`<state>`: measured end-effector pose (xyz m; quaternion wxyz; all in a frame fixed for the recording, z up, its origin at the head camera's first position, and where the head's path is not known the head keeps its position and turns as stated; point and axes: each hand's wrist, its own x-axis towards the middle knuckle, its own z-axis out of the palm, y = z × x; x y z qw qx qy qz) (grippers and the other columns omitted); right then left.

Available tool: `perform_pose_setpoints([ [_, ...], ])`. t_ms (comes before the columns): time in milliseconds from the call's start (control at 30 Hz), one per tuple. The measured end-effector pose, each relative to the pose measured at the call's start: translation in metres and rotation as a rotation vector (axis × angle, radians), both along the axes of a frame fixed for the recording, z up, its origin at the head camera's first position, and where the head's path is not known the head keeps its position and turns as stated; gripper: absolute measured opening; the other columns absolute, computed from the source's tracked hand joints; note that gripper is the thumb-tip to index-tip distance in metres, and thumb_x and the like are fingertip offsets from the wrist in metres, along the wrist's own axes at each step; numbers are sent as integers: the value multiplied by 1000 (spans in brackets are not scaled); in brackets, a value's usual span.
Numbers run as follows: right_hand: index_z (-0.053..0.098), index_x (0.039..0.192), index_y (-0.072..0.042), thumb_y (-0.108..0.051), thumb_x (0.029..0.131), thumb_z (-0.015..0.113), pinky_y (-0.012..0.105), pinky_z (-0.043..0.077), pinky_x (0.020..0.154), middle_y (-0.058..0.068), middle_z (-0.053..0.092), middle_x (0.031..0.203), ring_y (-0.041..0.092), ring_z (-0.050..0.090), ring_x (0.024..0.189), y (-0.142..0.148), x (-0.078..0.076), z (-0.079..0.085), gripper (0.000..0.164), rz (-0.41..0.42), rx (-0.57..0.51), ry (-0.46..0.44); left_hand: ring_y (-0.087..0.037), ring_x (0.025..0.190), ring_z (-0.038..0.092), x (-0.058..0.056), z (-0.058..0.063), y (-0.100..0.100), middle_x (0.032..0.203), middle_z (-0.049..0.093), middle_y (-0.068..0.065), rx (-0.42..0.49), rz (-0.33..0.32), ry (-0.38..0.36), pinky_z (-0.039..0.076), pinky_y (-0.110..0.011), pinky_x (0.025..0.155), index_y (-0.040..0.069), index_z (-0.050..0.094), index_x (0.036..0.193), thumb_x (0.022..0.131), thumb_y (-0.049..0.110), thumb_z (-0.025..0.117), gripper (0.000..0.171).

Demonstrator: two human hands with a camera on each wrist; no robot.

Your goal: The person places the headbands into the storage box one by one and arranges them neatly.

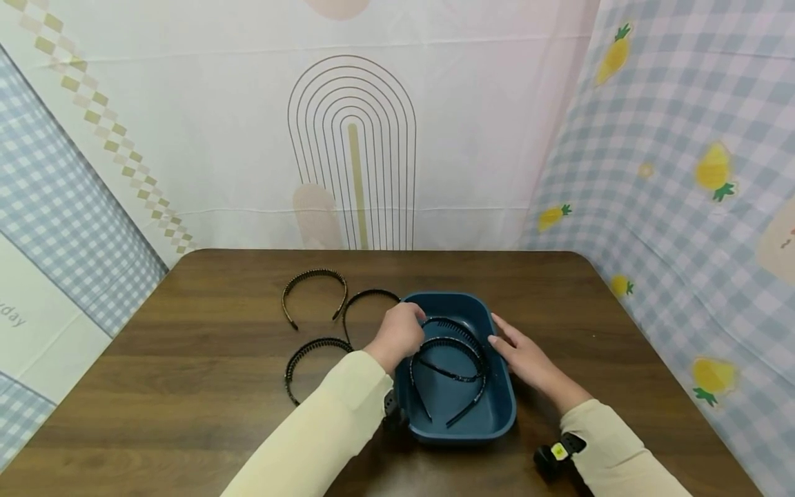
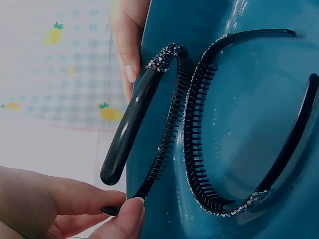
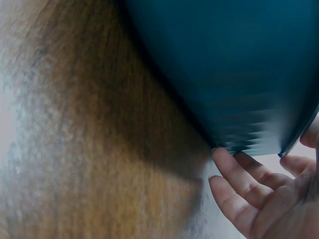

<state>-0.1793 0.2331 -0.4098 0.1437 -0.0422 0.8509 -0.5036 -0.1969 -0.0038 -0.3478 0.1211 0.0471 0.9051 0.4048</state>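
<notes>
My left hand (image 1: 399, 335) pinches one end of a black toothed headband (image 2: 132, 129) between thumb and fingers. Dark glittery stones cover part of this headband, and it is tilted over the left part of a blue plastic bin (image 1: 455, 436). Another stone-studded black headband (image 2: 192, 134) lies inside the bin, its teeth facing inward. Against the bin's right side rests my right hand (image 1: 524, 355), fingers extended along the outer wall and the thumb by the rim. In the right wrist view its fingertips (image 3: 223, 157) touch the bin's outside.
Left of the bin, a gold-brown headband (image 1: 315, 272), a thin black headband (image 1: 370, 293) and a beaded black headband (image 1: 310, 345) lie on the brown wooden table (image 1: 186, 386). My left forearm partly covers the beaded one. Patterned cloth (image 1: 466, 138) hangs behind the table.
</notes>
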Motion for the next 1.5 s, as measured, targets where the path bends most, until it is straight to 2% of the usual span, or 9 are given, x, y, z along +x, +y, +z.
perform_pose_setpoints([
  [133, 11, 156, -12, -33, 105, 40, 49, 52, 88, 32, 27, 150, 45, 46, 126, 0, 0, -1, 63, 4, -7, 4, -16, 47, 38, 0, 1, 1, 123, 59, -18, -17, -4, -12, 31, -25, 45, -2, 60, 122, 89, -11, 51, 36],
  [267, 12, 156, -13, -33, 105, 40, 49, 52, 88, 32, 28, 150, 45, 46, 126, 1, -1, -2, 63, -2, -6, 3, -21, 69, 51, 1, 3, 1, 126, 58, -18, -48, -35, -17, 35, -27, 51, -2, 59, 124, 89, -11, 51, 37],
  [400, 12, 156, -13, -33, 105, 40, 49, 52, 89, 31, 29, 149, 44, 47, 126, 1, -2, -2, 62, -10, 3, 3, -26, 91, 55, 2, 4, 1, 129, 57, -18, -85, -68, -34, 37, -31, 59, -1, 58, 126, 89, -11, 54, 39],
  [533, 13, 156, -14, -32, 105, 40, 49, 52, 90, 31, 30, 149, 44, 47, 126, 0, -2, -1, 61, -18, 11, 0, -26, 94, 56, 2, 5, 0, 130, 57, -17, -103, -75, -41, 41, -32, 64, 0, 59, 127, 88, -8, 60, 40],
  [700, 13, 156, -14, -32, 105, 40, 49, 52, 90, 31, 29, 149, 44, 47, 126, 0, -2, -1, 61, -14, 10, 2, -24, 88, 58, 3, 6, -2, 127, 59, -18, -72, -76, -30, 46, -32, 64, 0, 60, 124, 86, -6, 65, 39],
  [900, 13, 156, -14, -35, 104, 40, 49, 52, 89, 31, 29, 150, 44, 47, 126, 0, -1, -1, 62, -14, 12, 1, -23, 77, 60, 1, 5, -8, 119, 61, -19, 0, -118, -20, 51, -35, 66, -1, 62, 121, 84, -3, 69, 37],
  [1067, 12, 156, -15, -35, 105, 40, 50, 51, 90, 30, 27, 151, 45, 45, 127, 1, -2, -1, 62, -14, 16, 1, -24, 82, 61, -6, -2, -15, 104, 60, -15, 80, -140, -5, 54, -35, 70, 0, 63, 119, 85, 1, 71, 36],
  [1267, 13, 156, -15, -34, 105, 39, 50, 51, 91, 30, 26, 152, 45, 45, 127, 2, -3, -2, 61, -12, 24, 5, -27, 84, 62, -14, -11, -25, 113, 57, -20, 282, -123, -37, 56, -36, 76, -1, 59, 125, 88, 1, 67, 38],
  [1500, 12, 156, -15, -34, 105, 39, 50, 51, 90, 29, 26, 152, 45, 45, 127, 0, -2, -2, 61, -16, 21, 2, -23, 93, 62, -16, -9, -43, 118, 56, -23, 463, -80, -32, 56, -36, 79, -2, 57, 126, 89, 0, 65, 37],
])
